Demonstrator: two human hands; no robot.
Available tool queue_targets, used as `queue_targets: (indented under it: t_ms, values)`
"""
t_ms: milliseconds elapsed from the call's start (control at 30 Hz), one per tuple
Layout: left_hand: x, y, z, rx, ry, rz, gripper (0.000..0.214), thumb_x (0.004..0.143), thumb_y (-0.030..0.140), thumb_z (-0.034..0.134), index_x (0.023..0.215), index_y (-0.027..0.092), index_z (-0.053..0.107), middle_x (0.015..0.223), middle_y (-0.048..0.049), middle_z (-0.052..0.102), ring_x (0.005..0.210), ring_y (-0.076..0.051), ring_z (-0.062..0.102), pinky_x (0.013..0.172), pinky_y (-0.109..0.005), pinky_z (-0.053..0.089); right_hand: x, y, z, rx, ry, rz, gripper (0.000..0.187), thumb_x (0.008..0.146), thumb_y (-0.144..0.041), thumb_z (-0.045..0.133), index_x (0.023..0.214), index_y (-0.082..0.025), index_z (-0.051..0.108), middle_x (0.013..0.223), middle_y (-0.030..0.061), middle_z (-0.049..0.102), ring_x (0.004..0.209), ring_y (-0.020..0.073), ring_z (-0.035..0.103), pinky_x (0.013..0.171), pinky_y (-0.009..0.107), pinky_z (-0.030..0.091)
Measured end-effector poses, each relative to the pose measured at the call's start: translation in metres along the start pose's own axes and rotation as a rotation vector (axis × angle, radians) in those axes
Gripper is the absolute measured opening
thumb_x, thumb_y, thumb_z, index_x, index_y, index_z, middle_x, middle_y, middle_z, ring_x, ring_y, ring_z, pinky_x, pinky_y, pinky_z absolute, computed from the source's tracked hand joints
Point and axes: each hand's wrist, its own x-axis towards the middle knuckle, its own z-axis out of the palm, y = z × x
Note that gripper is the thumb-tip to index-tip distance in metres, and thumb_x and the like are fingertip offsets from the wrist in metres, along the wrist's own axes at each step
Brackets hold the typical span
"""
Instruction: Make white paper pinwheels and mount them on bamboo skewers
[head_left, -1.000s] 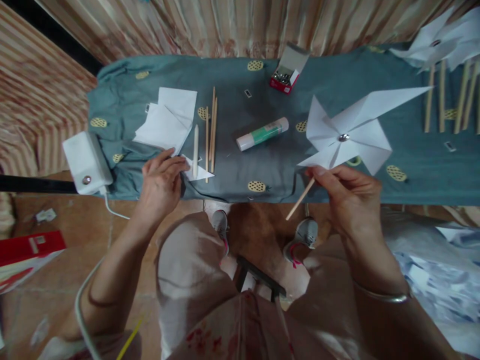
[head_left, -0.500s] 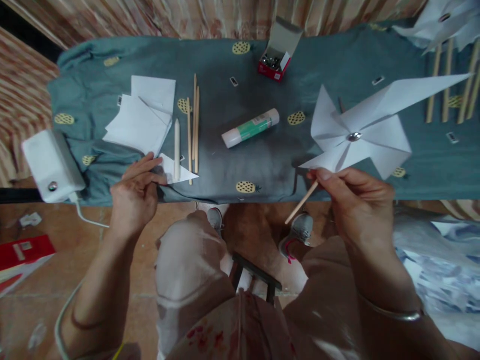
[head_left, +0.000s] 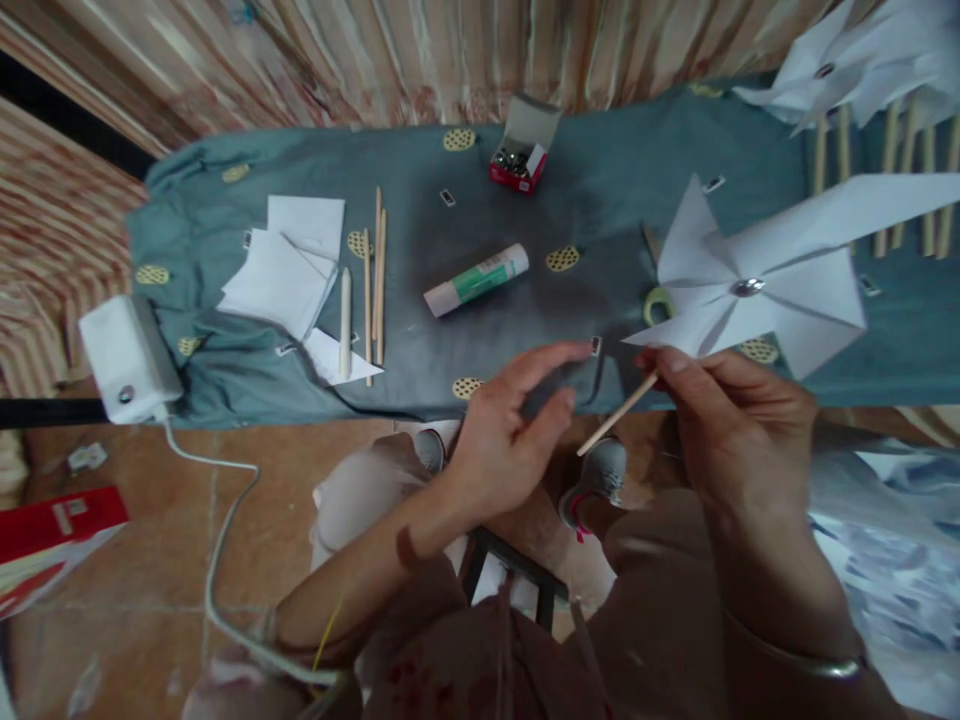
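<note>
My right hand (head_left: 739,420) pinches the wooden stick of a white paper pinwheel (head_left: 806,275), just below its blades. A shiny metal fastener sits at the pinwheel's centre, and the stick's bare end (head_left: 619,412) points down and left past the table edge. My left hand (head_left: 510,435) hangs over the front edge of the table, thumb and fingers apart, holding nothing, a little left of that stick. Partly hidden behind the pinwheel are scissors with a green handle (head_left: 658,305).
A glue stick (head_left: 477,280) lies mid-table, with a small red box of metal fasteners (head_left: 517,170) behind it. White paper sheets (head_left: 277,280) and several wooden sticks (head_left: 380,290) lie left, near a white power bank (head_left: 129,358). Finished pinwheels (head_left: 847,70) rest at far right.
My left hand has left the paper at the left and moved right, towards the pinwheel's stick. My right hand still holds the pinwheel, shifted slightly right. The view has tilted up a little.
</note>
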Motion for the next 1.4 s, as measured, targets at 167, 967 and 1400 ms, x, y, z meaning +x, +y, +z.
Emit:
queue_targets:
  t_ms: [167, 967, 1400]
  values:
    - [0.03, -0.018, 0.041, -0.267, -0.043, -0.123, 0.044, 0.086, 0.021, 0.063, 0.128, 0.019, 0.051, 0.13, -0.0117, 0.062, 0.125, -0.021, 0.055, 0.106, -0.034, 0.043, 0.013, 0.002, -0.005, 0.072, 0.062, -0.018, 0.007, 0.07, -0.022, 0.077, 0.064, -0.023, 0.074, 0.07, -0.0005, 0.07, 0.066, 0.0127, 0.061, 0.068, 0.029, 0.046]
    - [0.054, -0.03, 0.014, -0.566, -0.037, -0.554, 0.034, 0.069, 0.042, 0.079, 0.089, 0.015, 0.071, 0.074, -0.0037, 0.075, 0.063, -0.016, 0.07, 0.074, -0.033, 0.059, 0.043, 0.011, 0.034, 0.049, -0.24, 0.163, 0.025, 0.068, -0.043, 0.077, 0.061, -0.02, 0.069, 0.055, -0.0044, 0.059, 0.051, 0.0085, 0.047, 0.05, 0.022, 0.037]
    - [0.053, -0.03, 0.012, -0.553, 0.0, -0.555, 0.036, 0.066, 0.04, 0.082, 0.087, 0.014, 0.07, 0.071, -0.0047, 0.075, 0.062, -0.016, 0.07, 0.071, -0.032, 0.059, 0.062, 0.014, 0.004, 0.074, 0.103, 0.118, 0.04, 0.07, -0.057, 0.073, 0.056, -0.02, 0.07, 0.059, 0.0007, 0.068, 0.057, 0.0117, 0.057, 0.059, 0.026, 0.043]
